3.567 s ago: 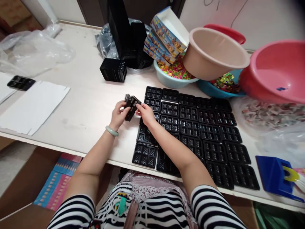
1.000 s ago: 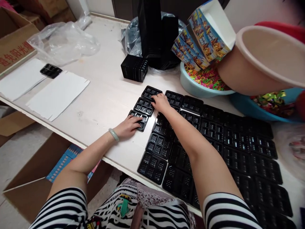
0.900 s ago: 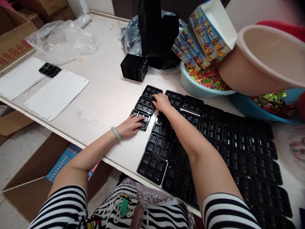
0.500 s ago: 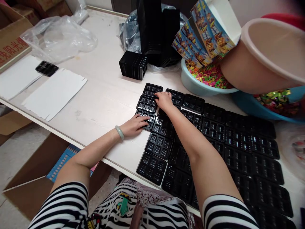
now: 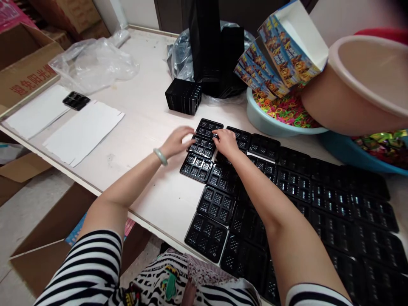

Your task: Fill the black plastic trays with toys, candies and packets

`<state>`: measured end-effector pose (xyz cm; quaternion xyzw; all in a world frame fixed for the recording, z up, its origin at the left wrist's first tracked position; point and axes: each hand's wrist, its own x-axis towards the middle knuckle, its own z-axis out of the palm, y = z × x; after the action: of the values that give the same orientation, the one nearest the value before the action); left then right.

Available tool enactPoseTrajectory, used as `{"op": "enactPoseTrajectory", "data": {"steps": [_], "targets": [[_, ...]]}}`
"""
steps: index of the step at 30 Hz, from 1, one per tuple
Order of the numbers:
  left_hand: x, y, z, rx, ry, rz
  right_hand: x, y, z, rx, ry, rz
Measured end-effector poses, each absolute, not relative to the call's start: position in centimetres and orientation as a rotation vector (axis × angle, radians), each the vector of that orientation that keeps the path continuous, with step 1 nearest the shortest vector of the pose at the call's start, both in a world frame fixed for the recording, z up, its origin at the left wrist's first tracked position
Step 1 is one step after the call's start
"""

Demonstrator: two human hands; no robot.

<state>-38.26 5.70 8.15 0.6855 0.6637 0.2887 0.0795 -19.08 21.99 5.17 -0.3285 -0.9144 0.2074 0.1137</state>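
Black plastic six-compartment trays cover the right part of the table in rows. My left hand, with a pale green bangle on its wrist, hovers at the left edge of a tray in the leftmost column, thumb and fingers apart. My right hand rests its bent fingertips at the right edge of that column, by the top tray; no tray is lifted. Below them lies another tray. The right forearm hides some trays in the middle.
A stack of black trays stands behind the rows. Rightward are a light blue basin of colourful small pieces, printed boxes and a tilted beige tub. White sheets, a lone tray and clear plastic lie left.
My left hand has lifted off the lower tray and moved up beside the one above, its fingers now spread. My right hand stays at the column's right edge. The view has shifted slightly.
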Motion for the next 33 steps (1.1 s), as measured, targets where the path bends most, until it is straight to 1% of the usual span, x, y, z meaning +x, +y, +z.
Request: {"op": "enactPoseTrajectory", "data": {"steps": [2,6,8,10,13,17,24,28,33], "targets": [[-41.6,10.2,8.8,1.937,2.224,0.856,-19.3,22.0,5.4,-0.932,-2.690,0.630],[-46.6,18.1,9.4,1.719,2.496,0.652,-19.7,21.4,5.9,-0.811,-2.714,0.672],[-47.9,20.1,9.3,1.689,2.521,0.566,-19.9,21.1,6.1,-0.731,-2.730,0.690],[-48.6,20.5,9.2,1.701,2.518,0.518,-20.2,21.0,6.3,-0.668,-2.751,0.701],[-48.8,18.6,9.1,1.752,2.540,0.505,-21.2,21.2,6.7,-0.624,-2.757,0.715],[-48.2,13.2,9.5,1.882,2.519,0.470,-24.4,21.1,7.6,-0.620,-2.672,0.770],[-47.4,4.2,8.5,1.962,2.553,0.496,-32.1,16.7,8.7,-0.658,-2.662,0.833],[-48.3,2.6,8.0,1.912,2.606,0.550,-33.5,14.7,8.8,-0.650,-2.724,0.780],[-50.1,2.3,8.1,1.908,2.560,0.551,-32.3,15.3,8.4,-0.679,-2.722,0.765]]}}
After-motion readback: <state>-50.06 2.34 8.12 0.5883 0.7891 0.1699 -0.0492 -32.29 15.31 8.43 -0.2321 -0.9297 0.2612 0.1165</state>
